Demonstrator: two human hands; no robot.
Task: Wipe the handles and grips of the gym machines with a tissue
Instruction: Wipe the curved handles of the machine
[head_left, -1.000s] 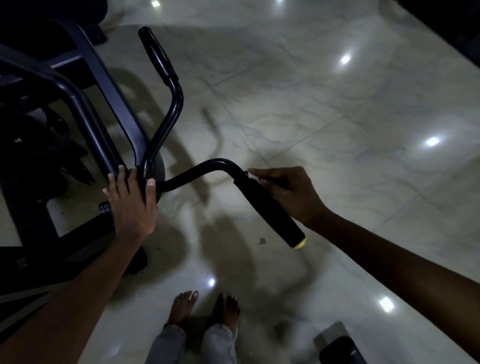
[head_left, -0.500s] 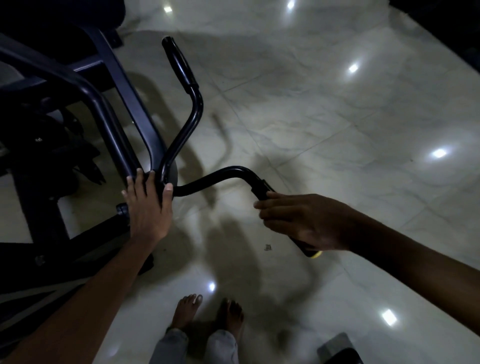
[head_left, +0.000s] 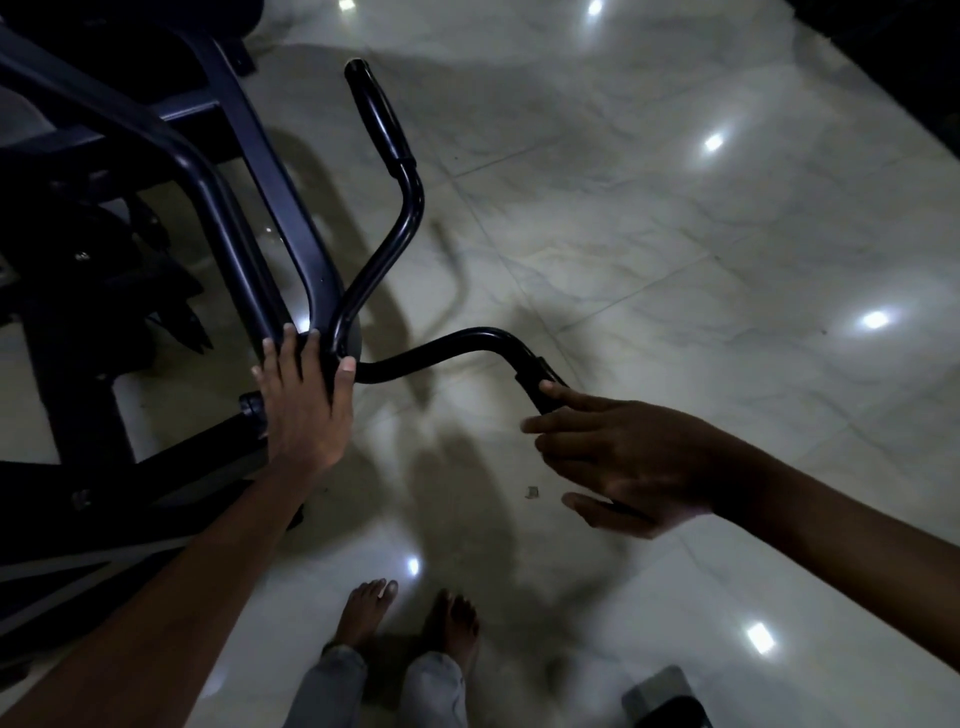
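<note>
While the left hand (head_left: 304, 410) is pressing flat on the dark metal machine frame (head_left: 270, 171) | right hand (head_left: 623, 457) is wrapping the black foam handle grip (head_left: 535, 382), fingers loosely curled | tissue not visible | sliding slowly with full contact is wiping best.

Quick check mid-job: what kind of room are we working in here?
Most likely a gym or home workout room: a black exercise machine frame, its curved handlebars with padded grips, and a polished marble-look tiled floor reflecting ceiling lights.

Dim scene; ceiling-light glare spots on glossy floor (head_left: 675, 234); soft shadows; wide-angle edge bending; slight blur.
</note>
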